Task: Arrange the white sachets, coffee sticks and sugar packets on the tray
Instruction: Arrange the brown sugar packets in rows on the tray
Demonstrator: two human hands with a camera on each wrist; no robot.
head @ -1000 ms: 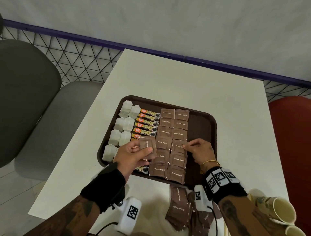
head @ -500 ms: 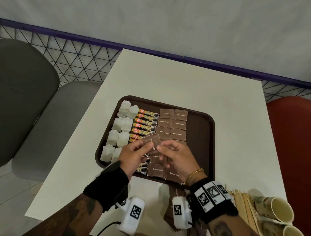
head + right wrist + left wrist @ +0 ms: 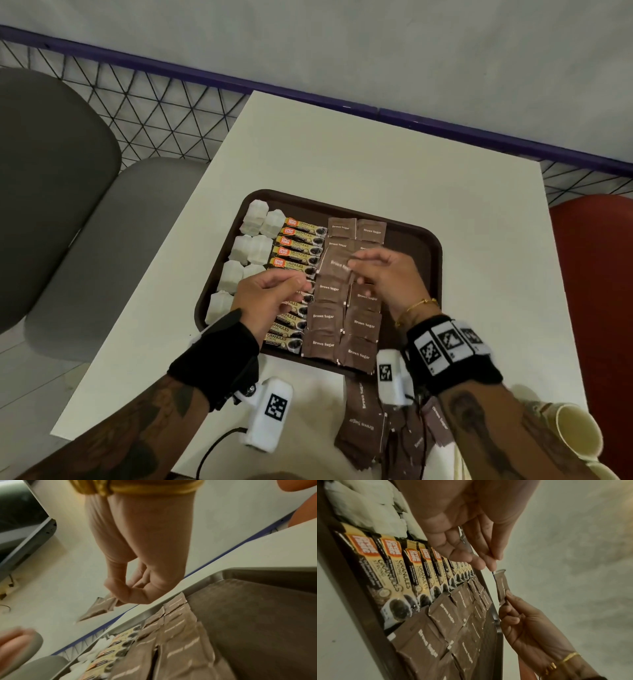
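Sachets, coffee sticks and sugar packets on the brown tray [image 3: 416, 240]

The right hand [image 3: 387, 279] pinches one brown sugar packet [image 3: 337, 265] by its edge between thumb and fingertips [image 3: 509, 595] and holds it lifted above the tray, tilted, with the label side up. Under these fingers, two columns of brown sugar packets [image 3: 342, 323] lie flat and overlap a little. To the left of the fingers, the yellow and black coffee sticks [image 3: 299, 246] lie in one tight column, side by side, and some are hidden under the left hand [image 3: 270, 294], which holds nothing. Further left, the white sachets [image 3: 251, 240] stand in two columns along the tray edge.
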